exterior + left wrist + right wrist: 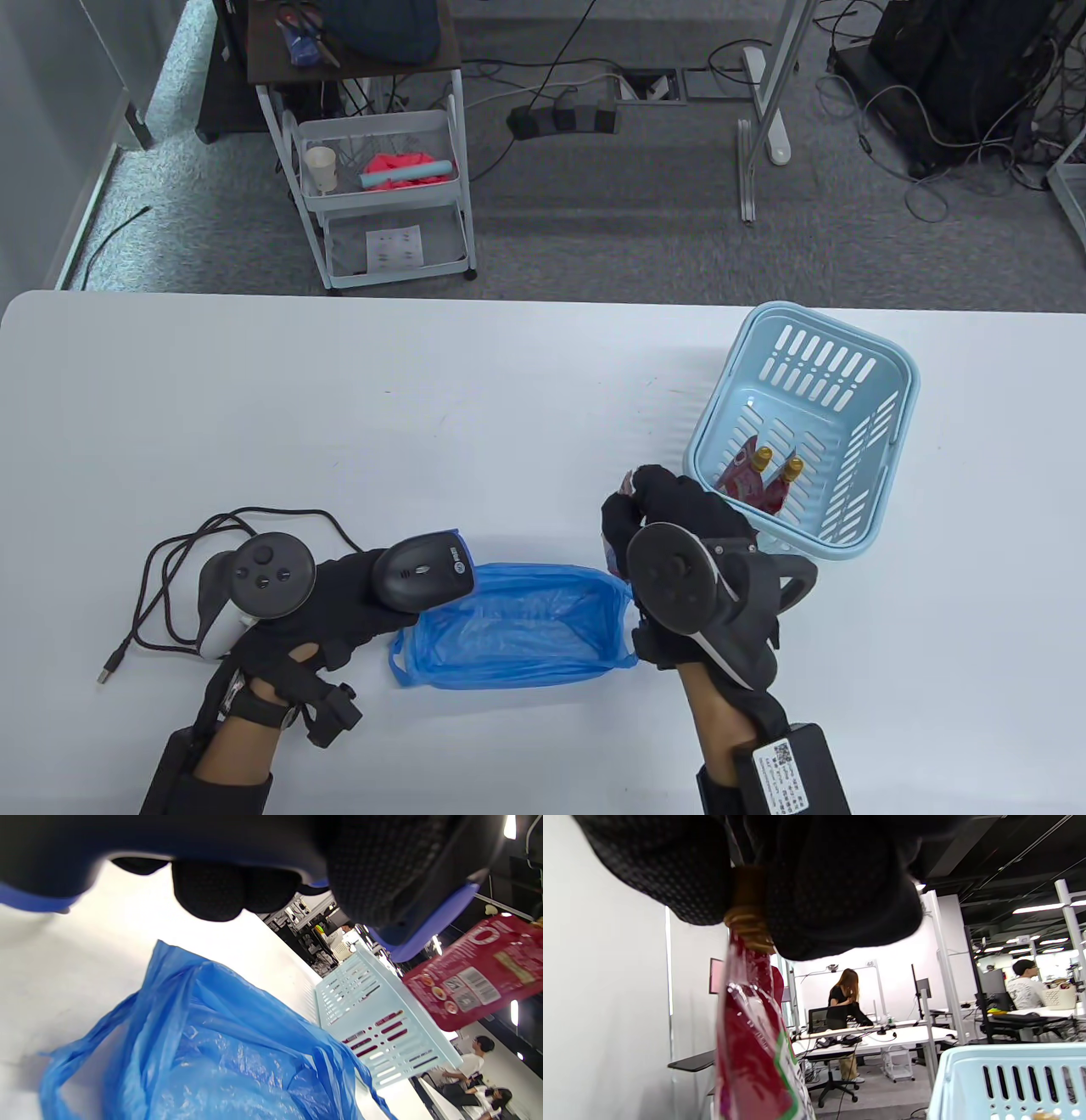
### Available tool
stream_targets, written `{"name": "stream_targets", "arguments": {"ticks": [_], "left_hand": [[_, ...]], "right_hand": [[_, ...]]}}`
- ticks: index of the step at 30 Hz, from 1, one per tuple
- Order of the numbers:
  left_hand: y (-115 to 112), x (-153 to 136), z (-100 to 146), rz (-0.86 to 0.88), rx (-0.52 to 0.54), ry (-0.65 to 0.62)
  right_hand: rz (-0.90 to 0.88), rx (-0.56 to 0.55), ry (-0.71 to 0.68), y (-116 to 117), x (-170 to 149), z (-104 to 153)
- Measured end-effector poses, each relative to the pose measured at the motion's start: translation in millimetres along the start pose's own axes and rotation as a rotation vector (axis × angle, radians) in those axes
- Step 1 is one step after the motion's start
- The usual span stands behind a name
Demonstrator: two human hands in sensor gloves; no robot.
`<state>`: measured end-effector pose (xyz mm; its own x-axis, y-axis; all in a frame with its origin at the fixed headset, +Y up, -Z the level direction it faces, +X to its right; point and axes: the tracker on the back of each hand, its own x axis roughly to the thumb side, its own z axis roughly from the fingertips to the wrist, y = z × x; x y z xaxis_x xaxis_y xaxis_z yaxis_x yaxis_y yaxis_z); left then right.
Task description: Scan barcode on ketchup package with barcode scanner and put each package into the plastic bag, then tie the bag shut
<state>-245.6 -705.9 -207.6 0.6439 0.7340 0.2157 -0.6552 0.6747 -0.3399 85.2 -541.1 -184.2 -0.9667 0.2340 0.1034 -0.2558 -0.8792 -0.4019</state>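
Note:
My left hand (pixel 339 594) grips a black barcode scanner (pixel 422 572) at the near left, its head over the left end of the blue plastic bag (pixel 517 628). The bag lies open on the table between my hands. My right hand (pixel 653 518) holds a red ketchup package (pixel 755 1052) by its gold cap, hanging above the bag's right end. The left wrist view shows the package (pixel 479 971) with its barcode facing the scanner (pixel 415 887). Two more ketchup packages (pixel 759 480) lie in the light blue basket (pixel 899 399).
The scanner's black cable (pixel 170 577) loops on the table at the left, ending in a loose USB plug. The basket stands at the right, just beyond my right hand. A white cart (pixel 382 187) stands on the floor past the table's far edge.

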Motion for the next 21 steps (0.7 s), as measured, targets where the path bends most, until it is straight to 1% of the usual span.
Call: {"name": "stream_targets", "arguments": {"ticks": [5,8,15,21], "left_hand": [[-3.2,12.4,1.3,0.003,-0.009,-0.060],[-7.7,20.8,1.3,-0.028,-0.015,-0.086],[-22.8,36.3,0.3,-0.081,-0.030,-0.141],[-30.6,39.8,-1.1,-0.114,-0.029,-0.143]], "right_hand": [[-0.025,0.037,-0.034,17.3,11.9,10.6],[-0.045,0.056,-0.045,25.4,17.4,15.6],[-0.068,0.070,-0.044,37.1,26.8,19.5],[-0.090,0.071,-0.036,41.6,33.3,18.6]]}}
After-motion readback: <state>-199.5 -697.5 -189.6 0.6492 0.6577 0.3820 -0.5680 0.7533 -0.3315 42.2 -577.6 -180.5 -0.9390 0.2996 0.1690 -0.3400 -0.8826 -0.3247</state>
